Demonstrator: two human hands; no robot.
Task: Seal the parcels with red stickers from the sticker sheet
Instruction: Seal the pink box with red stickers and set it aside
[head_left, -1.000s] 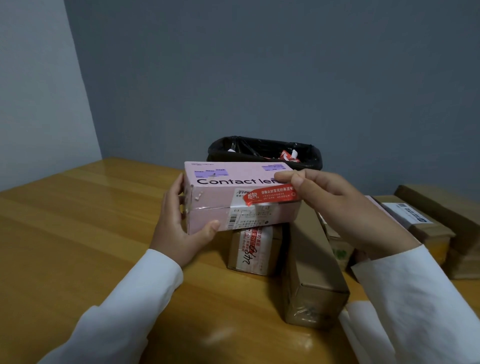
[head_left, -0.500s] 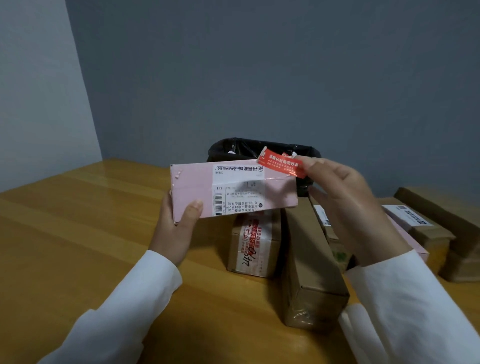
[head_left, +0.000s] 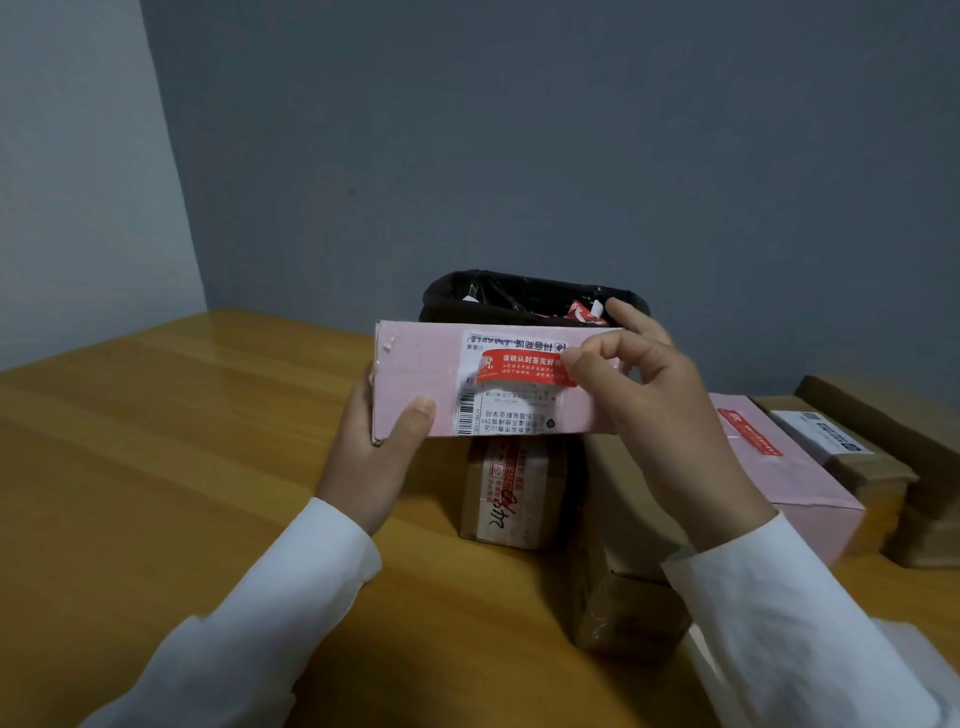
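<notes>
Left hand (head_left: 382, 457) clasps the pink parcel (head_left: 441, 387) at its nine-o'clock end, held above the table (head_left: 156, 467), steadying its labelled face toward the camera so the right hand (head_left: 644, 395) can lay the pinched red sticker (head_left: 522, 368) across its shipping label (head_left: 511, 410).

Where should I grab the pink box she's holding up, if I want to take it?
Take the pink box at its bare left end, coming from below and the left, probably as the left hand grips it now. It is long and flat, so fingers wrap its short end easily. The right hand pinches the red sticker at the other end.
</notes>
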